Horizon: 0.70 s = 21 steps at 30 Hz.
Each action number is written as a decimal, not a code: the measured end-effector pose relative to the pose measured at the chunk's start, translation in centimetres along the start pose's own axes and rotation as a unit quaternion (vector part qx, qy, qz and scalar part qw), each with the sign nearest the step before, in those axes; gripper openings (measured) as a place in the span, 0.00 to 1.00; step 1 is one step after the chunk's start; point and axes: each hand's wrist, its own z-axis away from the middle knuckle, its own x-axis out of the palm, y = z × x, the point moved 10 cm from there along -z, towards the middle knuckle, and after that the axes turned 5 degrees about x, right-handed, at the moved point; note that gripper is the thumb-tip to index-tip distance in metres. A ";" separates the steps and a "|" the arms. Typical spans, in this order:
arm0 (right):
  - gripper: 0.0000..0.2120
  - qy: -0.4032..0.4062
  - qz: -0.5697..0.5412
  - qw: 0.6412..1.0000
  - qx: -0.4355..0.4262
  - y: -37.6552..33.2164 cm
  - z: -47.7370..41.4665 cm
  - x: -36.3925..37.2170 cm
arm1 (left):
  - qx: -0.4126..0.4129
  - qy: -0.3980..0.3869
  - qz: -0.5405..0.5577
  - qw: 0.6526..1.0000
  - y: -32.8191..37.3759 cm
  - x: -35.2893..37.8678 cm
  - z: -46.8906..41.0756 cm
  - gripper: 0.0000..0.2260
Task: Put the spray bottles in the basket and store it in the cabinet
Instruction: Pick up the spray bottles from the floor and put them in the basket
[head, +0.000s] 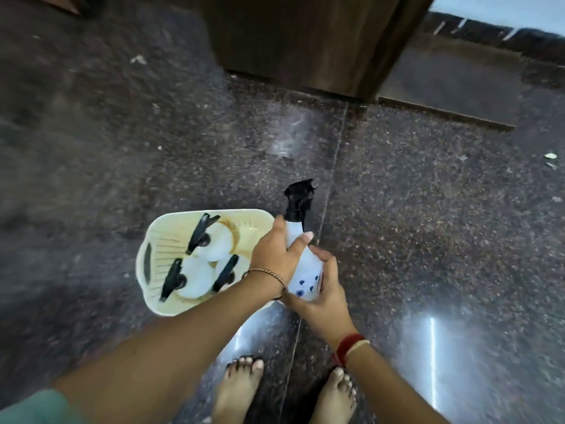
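A cream plastic basket [159, 240] sits on the dark floor and holds three white spray bottles [211, 246] with black trigger heads, standing upright. Just right of the basket's rim I hold a fourth white spray bottle [302, 270] with blue dots and a black trigger head [298, 198]. My left hand [275, 252] grips its upper body near the neck. My right hand [324, 295] wraps its lower body from the right. The bottle tilts away from me, its head pointing up the frame.
A dark wooden cabinet [305, 41] stands ahead at the top centre, its base on the polished granite floor [428, 194]. My bare feet [238, 390] are at the bottom edge. Small scraps lie on the floor at the right.
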 end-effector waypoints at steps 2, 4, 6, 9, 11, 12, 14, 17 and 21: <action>0.40 -0.052 0.011 0.998 -0.022 -2.2 0.5 2.5 | 0.025 0.031 -0.010 0.999 -0.4 -2.6 1.8 0.20; 0.34 -0.080 -0.016 0.996 -0.033 -4.1 0.9 3.6 | 0.067 0.061 -0.015 0.996 -0.1 -4.7 3.1 0.20; 0.30 -0.077 -0.025 0.995 -0.063 -6.9 1.3 4.2 | 0.111 0.088 -0.008 0.990 0.1 -7.2 4.4 0.20; 0.30 -0.078 -0.054 0.992 -0.088 -11.3 2.1 4.0 | 0.153 0.119 0.023 0.981 0.6 -10.0 4.9 0.19; 0.31 -0.060 -0.058 0.990 -0.115 -14.5 2.3 3.7 | 0.152 0.127 0.013 0.980 0.0 -10.6 4.7 0.14; 0.30 -0.044 -0.032 0.991 -0.125 -15.9 2.2 3.5 | 0.151 0.121 0.001 0.981 -0.3 -10.3 4.5 0.14; 0.26 -0.010 0.065 0.989 -0.135 -18.0 1.7 3.4 | 0.154 0.110 -0.018 0.982 -0.4 -9.7 4.2 0.16; 0.20 0.027 0.232 0.960 -0.154 -20.2 0.2 3.1 | 0.173 0.140 -0.017 0.975 0.5 -10.1 3.9 0.18; 0.19 0.039 0.303 0.944 -0.123 -20.5 -1.8 3.1 | 0.155 0.168 -0.021 0.973 0.3 -10.4 3.0 0.16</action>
